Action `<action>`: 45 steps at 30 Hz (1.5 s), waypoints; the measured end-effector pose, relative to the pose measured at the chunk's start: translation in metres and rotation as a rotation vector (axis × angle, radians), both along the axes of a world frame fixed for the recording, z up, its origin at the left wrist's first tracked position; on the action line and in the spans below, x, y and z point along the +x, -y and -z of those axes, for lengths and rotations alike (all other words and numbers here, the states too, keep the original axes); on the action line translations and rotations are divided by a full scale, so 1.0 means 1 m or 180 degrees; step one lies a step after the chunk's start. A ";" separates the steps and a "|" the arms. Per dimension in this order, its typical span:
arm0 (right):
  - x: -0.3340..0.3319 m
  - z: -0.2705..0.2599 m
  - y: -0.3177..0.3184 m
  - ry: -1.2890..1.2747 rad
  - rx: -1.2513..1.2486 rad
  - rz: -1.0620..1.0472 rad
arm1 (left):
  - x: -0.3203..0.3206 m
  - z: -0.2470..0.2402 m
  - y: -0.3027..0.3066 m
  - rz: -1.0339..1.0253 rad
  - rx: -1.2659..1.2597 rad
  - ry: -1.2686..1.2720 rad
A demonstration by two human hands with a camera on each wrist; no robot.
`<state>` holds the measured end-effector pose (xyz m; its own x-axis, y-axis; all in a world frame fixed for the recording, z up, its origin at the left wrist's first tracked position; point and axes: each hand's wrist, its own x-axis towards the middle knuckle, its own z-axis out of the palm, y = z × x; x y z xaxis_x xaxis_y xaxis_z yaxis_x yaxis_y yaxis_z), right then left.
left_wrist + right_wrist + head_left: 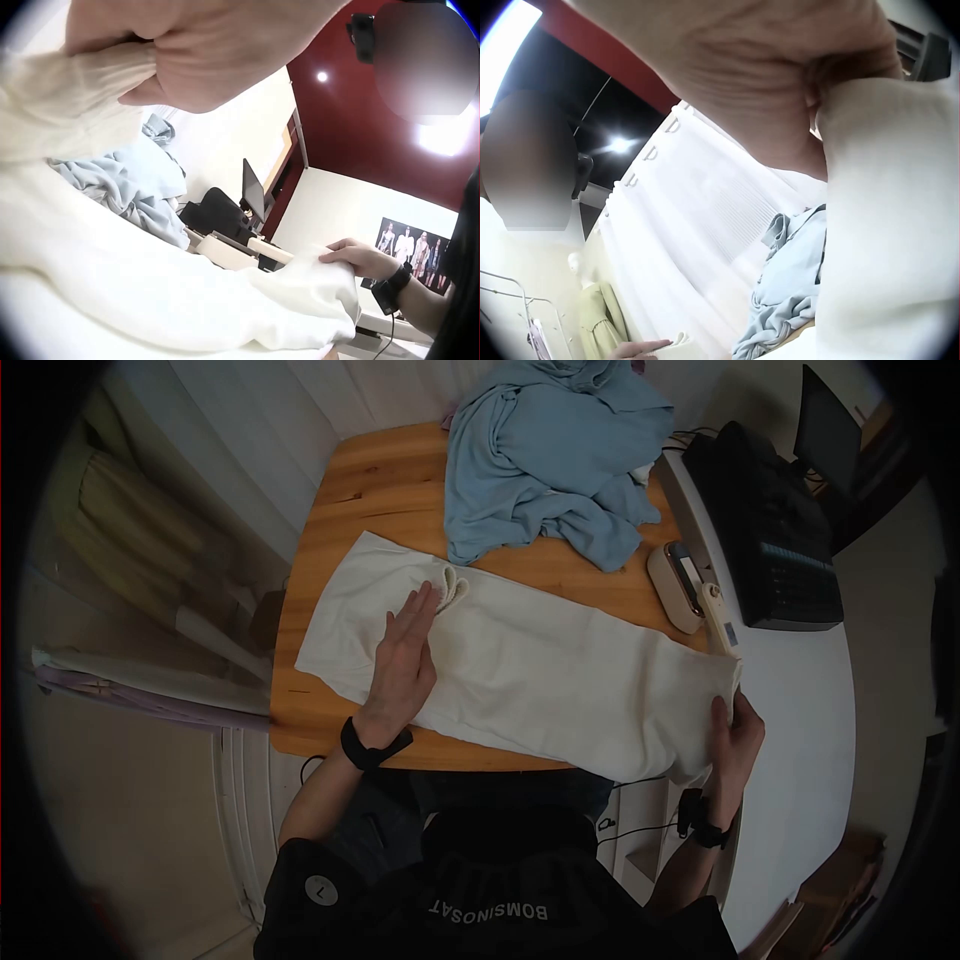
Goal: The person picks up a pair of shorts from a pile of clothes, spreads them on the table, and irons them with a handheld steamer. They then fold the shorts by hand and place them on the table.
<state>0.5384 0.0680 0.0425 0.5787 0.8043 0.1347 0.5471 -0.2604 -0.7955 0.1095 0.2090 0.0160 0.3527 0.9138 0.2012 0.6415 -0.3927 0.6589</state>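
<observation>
A long folded white garment lies across the wooden table, its right end reaching over the table's edge. My left hand is over its left part, fingers extended beside a raised folded edge. In the left wrist view, gathered white cloth passes between the thumb and fingers of that hand. At the right end my right hand grips the garment, thumb on top and the other fingers behind the edge. The right wrist view shows the cloth hanging from this grip.
A crumpled blue garment lies at the back of the wooden table. To the right are a cream rounded device, a black machine with keys and a white side surface. A white curtain hangs behind.
</observation>
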 end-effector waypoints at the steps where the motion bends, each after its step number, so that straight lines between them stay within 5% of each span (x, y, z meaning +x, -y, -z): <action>1: 0.004 0.003 0.000 0.0143 -0.0164 -0.0041 | 0.002 -0.009 0.002 -0.0116 0.0345 -0.0093; 6: -0.009 0.001 -0.004 0.0191 0.0088 0.0022 | 0.019 0.003 0.003 -0.0115 0.0578 -0.0904; 8: -0.008 0.000 -0.007 0.0193 0.0218 0.0045 | 0.015 0.013 0.009 0.0562 0.0215 -0.1693; 13: -0.005 -0.010 0.000 0.0485 -0.1022 -0.0274 | 0.006 0.009 0.003 0.0634 0.0168 -0.2307; 15: 0.006 -0.003 0.003 0.0468 -0.0896 -0.0157 | 0.008 0.003 0.011 0.0604 0.0263 -0.2380; 18: 0.008 -0.013 0.002 0.0241 -0.0545 -0.0044 | 0.026 -0.007 0.039 0.0670 0.0523 -0.1837; 20: 0.001 -0.021 -0.004 0.0045 -0.0310 -0.0073 | 0.059 -0.013 0.064 0.1360 0.0327 -0.1125; 22: -0.017 -0.026 -0.016 -0.0767 0.0306 0.0930 | 0.098 -0.001 0.090 0.1780 0.0219 -0.0537; 26: -0.021 -0.052 -0.030 -0.1729 0.0511 0.0395 | 0.179 0.018 0.123 0.1976 -0.0097 0.0258; 37: -0.077 -0.049 -0.050 -0.1535 0.0756 -0.0060 | 0.240 0.037 0.137 0.0640 0.0047 0.1324; 40: -0.115 -0.076 -0.067 -0.1813 0.0110 -0.0869 | 0.228 0.023 0.128 -0.0294 -0.0870 0.3363; 45: -0.154 -0.055 -0.096 -0.2359 -0.0375 -0.2385 | 0.164 0.020 0.112 -0.1034 -0.2678 0.4616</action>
<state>0.3840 0.1645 0.0974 -0.1646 0.9748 -0.1508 -0.0115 -0.1548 -0.9879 0.2734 0.0972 -0.0041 0.1207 0.9197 -0.3737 -0.6478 0.3582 0.6724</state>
